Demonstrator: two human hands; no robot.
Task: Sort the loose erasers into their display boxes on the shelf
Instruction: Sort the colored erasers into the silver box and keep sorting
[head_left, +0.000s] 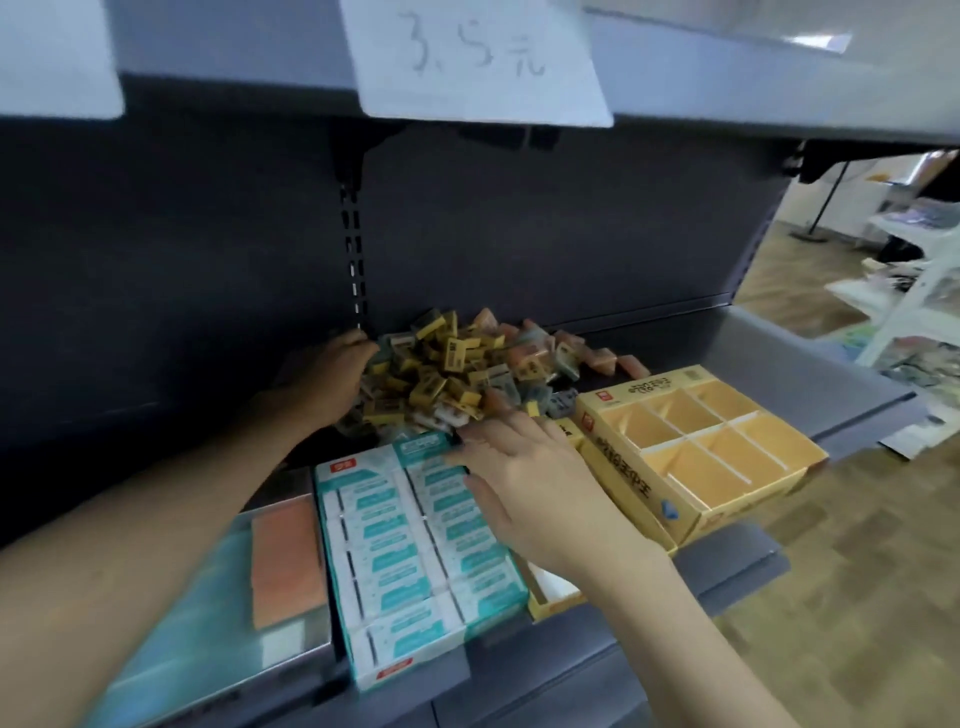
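A heap of loose erasers (457, 364) in yellow, grey and orange wrappers lies at the back of the grey shelf (810, 353). My left hand (332, 379) rests against the heap's left side, fingers spread into it. My right hand (524, 483) lies flat over the far end of a teal-and-white display box (410, 566) full of teal erasers; whether it holds anything is hidden. A yellow display box (696, 457) with empty compartments stands to the right. Another yellow box (550, 592) peeks out under my right wrist.
An orange pad (285, 561) lies left of the teal box. A paper price sign (478, 57) hangs from the shelf above. White racks with goods (914, 291) stand on the wooden floor to the right.
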